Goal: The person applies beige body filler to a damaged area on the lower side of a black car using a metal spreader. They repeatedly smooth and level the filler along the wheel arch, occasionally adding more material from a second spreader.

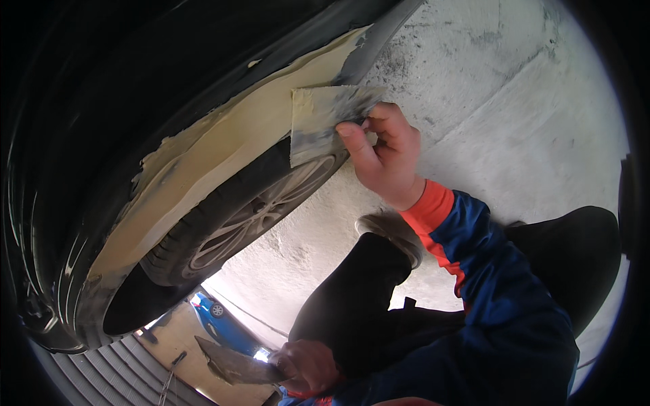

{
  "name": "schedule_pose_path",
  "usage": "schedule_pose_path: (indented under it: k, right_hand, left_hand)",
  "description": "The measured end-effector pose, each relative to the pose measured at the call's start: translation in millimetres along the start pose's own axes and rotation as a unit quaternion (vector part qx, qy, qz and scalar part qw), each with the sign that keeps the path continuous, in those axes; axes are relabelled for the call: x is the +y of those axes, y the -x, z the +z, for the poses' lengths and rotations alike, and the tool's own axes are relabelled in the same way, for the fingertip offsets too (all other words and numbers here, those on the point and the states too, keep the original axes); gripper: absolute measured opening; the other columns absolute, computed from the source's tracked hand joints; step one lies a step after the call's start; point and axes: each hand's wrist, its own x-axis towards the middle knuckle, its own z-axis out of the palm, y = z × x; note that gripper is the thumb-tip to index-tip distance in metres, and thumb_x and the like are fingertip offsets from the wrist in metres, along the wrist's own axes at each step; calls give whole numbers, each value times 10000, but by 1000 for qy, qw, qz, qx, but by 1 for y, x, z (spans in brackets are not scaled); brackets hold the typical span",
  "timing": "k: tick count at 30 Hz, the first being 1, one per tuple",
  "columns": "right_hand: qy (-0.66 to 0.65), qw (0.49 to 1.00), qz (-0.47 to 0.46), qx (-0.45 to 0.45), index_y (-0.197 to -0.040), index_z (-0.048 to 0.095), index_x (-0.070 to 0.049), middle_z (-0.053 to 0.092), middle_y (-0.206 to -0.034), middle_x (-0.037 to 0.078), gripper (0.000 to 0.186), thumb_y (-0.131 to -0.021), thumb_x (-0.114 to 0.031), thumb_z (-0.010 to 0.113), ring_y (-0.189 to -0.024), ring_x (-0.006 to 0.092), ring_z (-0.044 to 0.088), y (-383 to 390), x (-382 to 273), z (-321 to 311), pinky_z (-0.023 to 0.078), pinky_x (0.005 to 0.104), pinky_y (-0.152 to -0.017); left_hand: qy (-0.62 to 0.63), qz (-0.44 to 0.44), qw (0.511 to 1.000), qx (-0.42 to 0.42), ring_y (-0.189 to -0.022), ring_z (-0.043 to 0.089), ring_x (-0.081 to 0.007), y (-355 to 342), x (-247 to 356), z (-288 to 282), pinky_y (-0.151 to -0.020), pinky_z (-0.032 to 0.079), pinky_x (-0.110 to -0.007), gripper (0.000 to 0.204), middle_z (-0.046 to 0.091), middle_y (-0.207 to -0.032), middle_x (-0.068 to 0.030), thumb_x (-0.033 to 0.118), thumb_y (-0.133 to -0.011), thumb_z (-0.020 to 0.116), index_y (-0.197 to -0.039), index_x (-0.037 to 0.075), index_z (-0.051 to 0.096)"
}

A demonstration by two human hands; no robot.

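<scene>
Beige body filler (223, 139) covers the wheel arch of a black car (122, 88) in a long band with ragged edges. My right hand (387, 152) pinches a thin, flat filler spreader (318, 122) between thumb and fingers. This spreader is smeared with filler and grey marks, and its far edge overlaps the lower side of the band. Low in the picture, my left hand (310, 365) is closed around one end of a grey, smeared flat plate (237, 363) tapering to a point; its exact kind cannot be made out.
Below the arch sits a tyre with a spoked wheel (250, 210). Pale, stained concrete floor (514, 122) stretches to the right. My bent legs (352, 291) and a shoe (393, 237) are close by. A blue car (227, 321) and a ribbed grey surface (108, 375) show at the lower left.
</scene>
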Motion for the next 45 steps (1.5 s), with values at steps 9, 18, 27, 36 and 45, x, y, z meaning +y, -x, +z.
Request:
schedule_pose_path:
  k: [9,18,27,36,45]
  right_hand:
    - [-10,999,10,51,-975,610,-9,620,-705,47,228,-859,-115,775,-615,83,597,-6,15,-28,489,236,-569]
    - [-303,924,175,-153,-825,554,-46,511,-726,-72,238,-1010,-196,559,-677,17,399,-24,-95,-55,354,203,-600]
    - [-329,728,335,-499,-832,619,-33,534,-729,-54,286,-982,-277,623,-701,52,447,-11,-142,-18,396,245,-626]
    - [-262,921,167,-234,-780,513,-53,429,-667,-74,267,-986,-191,611,-649,25,357,-6,-121,-28,317,221,-573]
    - [-216,945,158,-186,-746,446,-70,374,-607,-96,271,-967,-59,602,-597,-2,291,-25,-164,-4,253,211,-521]
  left_hand:
    - [-24,-28,991,-132,-389,564,-191,-45,-12,-19,-324,470,-320,314,609,-607,-125,263,-1055,425,-1202,7,531]
    - [-103,-265,903,-323,-486,623,-196,-127,-28,-61,-372,468,-291,481,626,-634,-151,427,-950,604,-897,-49,641]
    - [40,-260,937,-232,-495,612,-185,-116,-7,-56,-392,471,-280,438,650,-794,-168,364,-998,538,-1157,-42,567]
    - [104,-48,928,-354,-341,496,-156,-105,-4,-52,-315,425,-295,349,564,-525,-66,294,-1053,449,-1178,-8,573]
    - [91,-57,948,-300,-372,531,-205,-96,-5,-51,-354,444,-299,381,573,-521,-131,298,-955,569,-985,-79,618]
